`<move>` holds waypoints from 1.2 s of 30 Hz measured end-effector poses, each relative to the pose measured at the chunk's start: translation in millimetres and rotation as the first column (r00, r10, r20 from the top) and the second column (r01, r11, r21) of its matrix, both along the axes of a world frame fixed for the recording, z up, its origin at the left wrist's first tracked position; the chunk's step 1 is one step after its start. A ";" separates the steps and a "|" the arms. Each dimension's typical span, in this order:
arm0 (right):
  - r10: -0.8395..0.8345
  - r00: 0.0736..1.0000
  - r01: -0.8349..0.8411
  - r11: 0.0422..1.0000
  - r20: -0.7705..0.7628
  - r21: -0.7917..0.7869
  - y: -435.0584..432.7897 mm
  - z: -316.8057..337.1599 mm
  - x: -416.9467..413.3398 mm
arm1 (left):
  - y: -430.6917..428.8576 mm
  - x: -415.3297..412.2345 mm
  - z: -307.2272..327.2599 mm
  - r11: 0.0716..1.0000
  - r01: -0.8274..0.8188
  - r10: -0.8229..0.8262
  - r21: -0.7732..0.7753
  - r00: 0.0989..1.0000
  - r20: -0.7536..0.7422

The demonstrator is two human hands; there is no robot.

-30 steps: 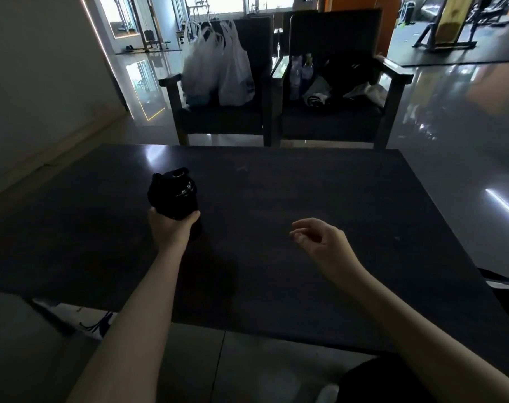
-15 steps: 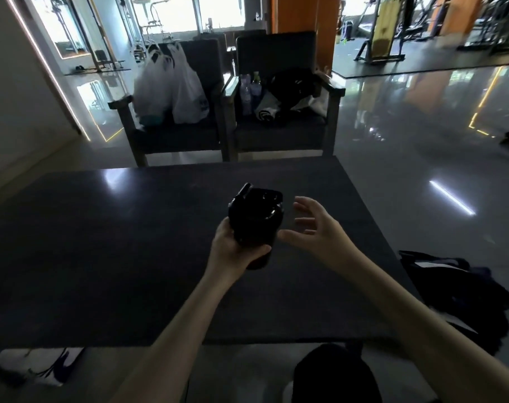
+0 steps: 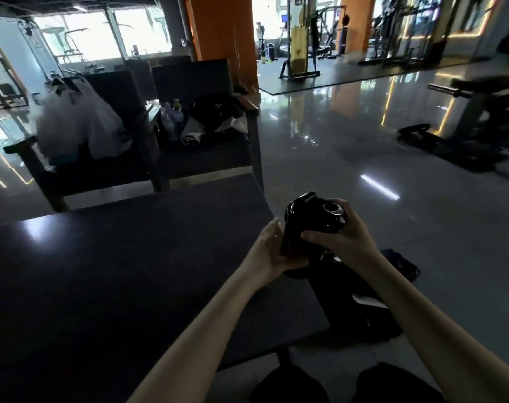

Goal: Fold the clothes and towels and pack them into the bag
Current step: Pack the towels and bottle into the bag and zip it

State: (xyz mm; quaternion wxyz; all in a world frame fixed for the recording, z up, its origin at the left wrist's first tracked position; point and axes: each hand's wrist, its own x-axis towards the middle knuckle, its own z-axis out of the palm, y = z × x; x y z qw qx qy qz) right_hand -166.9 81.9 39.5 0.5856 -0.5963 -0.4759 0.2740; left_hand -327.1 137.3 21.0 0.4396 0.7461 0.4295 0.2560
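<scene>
A black shaker bottle (image 3: pixel 308 225) with a flip lid is held over the right end of the dark table (image 3: pixel 116 271). My left hand (image 3: pixel 272 250) grips its lower body from the left. My right hand (image 3: pixel 339 237) wraps the upper part, just under the lid. On the floor right of the table lies a dark bag (image 3: pixel 360 301), partly hidden behind my right forearm. Dark and white clothes (image 3: pixel 215 120) lie piled on the right chair seat (image 3: pixel 206 158) beyond the table.
Two dark armchairs stand past the table; the left one holds white plastic bags (image 3: pixel 78 120). Several drink bottles (image 3: pixel 171 117) stand between the chairs. The shiny floor stretches right toward a gym bench (image 3: pixel 480 112) and racks at the back.
The bottle travelled from the table's left side to its right end. My right hand closed onto it, joining the left. The view swung right.
</scene>
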 end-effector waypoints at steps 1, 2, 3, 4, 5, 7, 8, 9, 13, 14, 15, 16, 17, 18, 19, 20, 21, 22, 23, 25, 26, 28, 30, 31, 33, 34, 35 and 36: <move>-0.055 0.998 0.055 0.998 0.004 0.009 -3.0 -3.5 16.8 | 0.7 14.6 -0.9 1.000 0.019 -0.019 0.007 0.999 -0.048; -0.108 0.994 0.108 0.994 -0.008 0.013 -4.4 -9.7 34.2 | 2.2 29.3 -1.8 0.999 0.038 -0.037 0.007 0.994 -0.098; -0.153 0.988 0.153 0.988 -0.030 0.012 -7.4 -15.0 50.7 | 5.6 44.1 -6.6 0.999 0.047 -0.047 -0.003 0.991 -0.128; -0.196 0.979 0.196 0.980 -0.047 0.007 -9.3 -22.4 67.1 | 10.2 58.0 -12.4 0.998 0.058 -0.059 -0.005 0.989 -0.135; -0.233 0.971 0.234 0.972 -0.056 0.002 -10.9 -30.9 82.7 | 12.6 72.2 -16.8 0.998 0.065 -0.066 -0.011 0.988 -0.140; -0.293 0.954 0.293 0.956 -0.056 -0.007 -15.0 -48.5 110.2 | 17.9 100.9 -25.5 0.995 0.095 -0.093 0.002 0.978 -0.186; -0.328 0.943 0.328 0.945 -0.059 -0.011 -16.4 -58.9 123.0 | 19.4 115.4 -30.4 0.993 0.120 -0.116 0.010 0.971 -0.208; -0.361 0.930 0.361 0.933 -0.066 -0.017 -18.0 -69.3 135.2 | 20.6 129.6 -35.5 0.990 0.141 -0.137 0.002 0.966 -0.222; -0.465 0.881 0.461 0.885 -0.084 -0.063 -19.3 -116.8 182.6 | 32.6 187.4 -71.0 0.978 0.196 -0.207 -0.068 0.939 -0.276; -0.488 0.868 0.483 0.873 -0.089 -0.070 -19.0 -127.5 193.5 | 35.3 199.6 -79.2 0.969 0.235 -0.248 -0.078 0.916 -0.316; -0.511 0.855 0.506 0.859 -0.089 -0.075 -18.9 -137.7 204.1 | 38.8 211.1 -89.6 0.959 0.269 -0.284 -0.093 0.890 -0.356; -0.529 0.844 0.523 0.849 -0.092 -0.082 -19.2 -147.6 213.8 | 41.5 222.5 -100.0 0.950 0.295 -0.313 -0.106 0.871 -0.380; -0.542 0.834 0.536 0.840 -0.102 -0.087 -19.0 -157.0 222.4 | 43.5 234.1 -111.2 0.941 0.312 -0.337 -0.127 0.855 -0.394; -0.551 0.827 0.543 0.834 -0.114 -0.092 -18.9 -167.7 231.4 | 45.8 246.2 -126.2 0.935 0.323 -0.355 -0.148 0.838 -0.414; -0.562 0.818 0.555 0.827 -0.118 -0.089 -17.8 -178.3 240.6 | 47.8 258.2 -140.9 0.930 0.332 -0.368 -0.159 0.818 -0.442; -0.575 0.810 0.568 0.818 -0.114 -0.090 -16.6 -189.5 249.5 | 48.5 268.8 -153.2 0.923 0.345 -0.384 -0.171 0.790 -0.478; -0.586 0.803 0.579 0.810 -0.108 -0.092 -14.8 -200.8 258.2 | 49.3 278.6 -166.5 0.913 0.362 -0.404 -0.185 0.757 -0.514; -0.589 0.801 0.581 0.808 -0.109 -0.099 -13.8 -211.5 265.8 | 50.1 287.2 -181.7 0.907 0.374 -0.415 -0.191 0.727 -0.547; -0.583 0.804 0.573 0.812 -0.119 -0.105 -13.5 -220.5 271.9 | 49.6 294.3 -196.4 0.900 0.389 -0.428 -0.198 0.694 -0.580; -0.581 0.805 0.568 0.814 -0.123 -0.123 -13.4 -236.6 282.1 | 48.2 307.0 -225.8 0.883 0.427 -0.447 -0.196 0.632 -0.633; -0.587 0.802 0.574 0.808 -0.109 -0.132 -13.9 -244.5 286.8 | 47.5 312.4 -239.0 0.877 0.439 -0.450 -0.196 0.608 -0.654; -0.612 0.789 0.602 0.788 -0.059 -0.126 -14.6 -262.2 295.5 | 46.9 322.1 -261.6 0.867 0.454 -0.460 -0.207 0.565 -0.685; -0.637 0.770 0.632 0.767 -0.014 -0.109 -14.5 -276.5 304.0 | 47.2 331.0 -281.4 0.849 0.481 -0.475 -0.219 0.515 -0.713; -0.645 0.764 0.642 0.759 0.000 -0.109 -14.6 -283.8 308.3 | 47.1 335.1 -289.2 0.840 0.498 -0.479 -0.215 0.495 -0.725; -0.652 0.758 0.647 0.752 0.004 -0.130 -15.4 -296.4 316.3 | 46.8 344.7 -306.0 0.821 0.538 -0.474 -0.191 0.456 -0.753; -0.651 0.759 0.645 0.752 -0.003 -0.139 -16.2 -301.9 319.9 | 46.1 350.4 -314.4 0.809 0.560 -0.470 -0.181 0.430 -0.771; -0.648 0.762 0.640 0.754 -0.007 -0.145 -17.1 -306.7 322.9 | 44.9 355.9 -322.6 0.789 0.590 -0.467 -0.169 0.397 -0.790; -0.646 0.763 0.638 0.755 -0.004 -0.153 -18.1 -310.9 325.5 | 43.1 361.4 -329.9 0.763 0.627 -0.460 -0.155 0.359 -0.812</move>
